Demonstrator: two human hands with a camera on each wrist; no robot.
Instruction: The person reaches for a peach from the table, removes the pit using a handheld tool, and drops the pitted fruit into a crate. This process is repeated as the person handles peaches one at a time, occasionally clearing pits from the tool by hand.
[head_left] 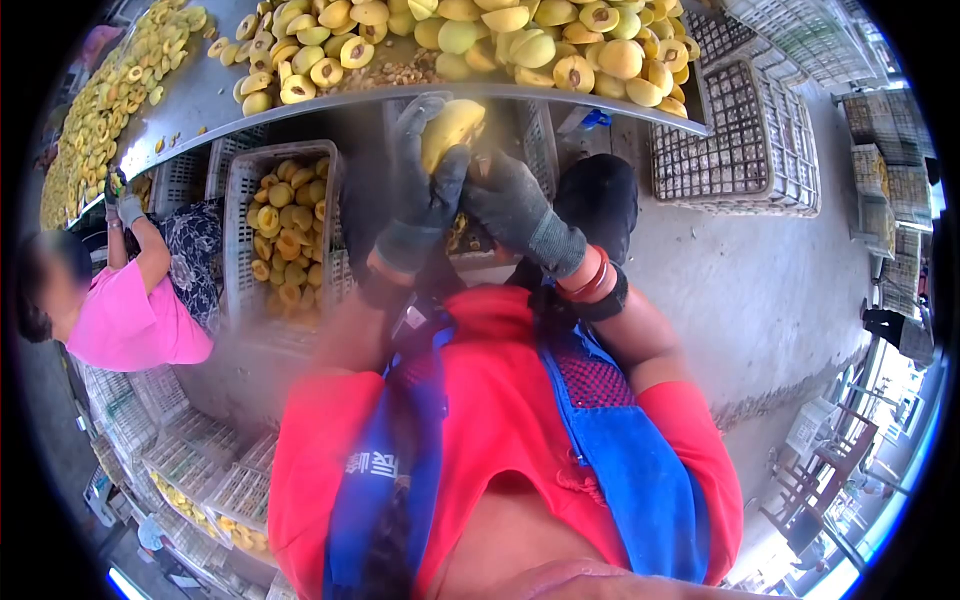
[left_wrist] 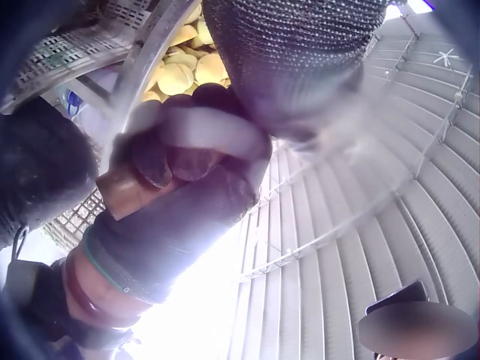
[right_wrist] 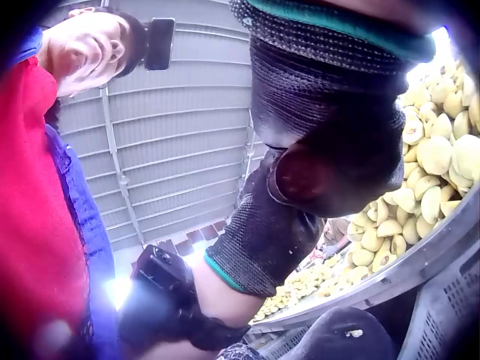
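Left hand [head_left: 425, 190] grips a yellow peach [head_left: 452, 128], fingers curled round it, the peach at its fingertips. Right hand [head_left: 512, 208] sits just beside the left, fingers closed round a wooden handle [left_wrist: 124, 193]. The blade cannot be seen. The table [head_left: 200, 100] lies just beyond both hands.
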